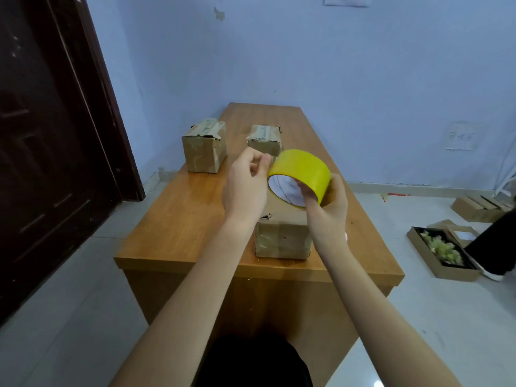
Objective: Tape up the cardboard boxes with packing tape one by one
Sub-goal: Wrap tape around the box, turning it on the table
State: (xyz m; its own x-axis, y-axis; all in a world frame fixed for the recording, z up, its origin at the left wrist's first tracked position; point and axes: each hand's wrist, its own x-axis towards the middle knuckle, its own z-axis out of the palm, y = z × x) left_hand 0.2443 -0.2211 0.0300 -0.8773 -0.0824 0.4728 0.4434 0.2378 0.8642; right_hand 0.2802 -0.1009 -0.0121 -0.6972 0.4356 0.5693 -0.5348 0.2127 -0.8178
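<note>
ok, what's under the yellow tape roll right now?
The yellow tape roll, held up by the right hand, hangs above a cardboard box on the table. The hands cover most of the box's top, so its seam cannot be seen.

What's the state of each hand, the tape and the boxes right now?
right hand: grips the tape roll, thumb through its core
left hand: fingertips pinched at the roll's edge
yellow tape roll: held above the near box
near box: on desk, closed
far left box: closed, taped
far middle box: closed, taped
</note>
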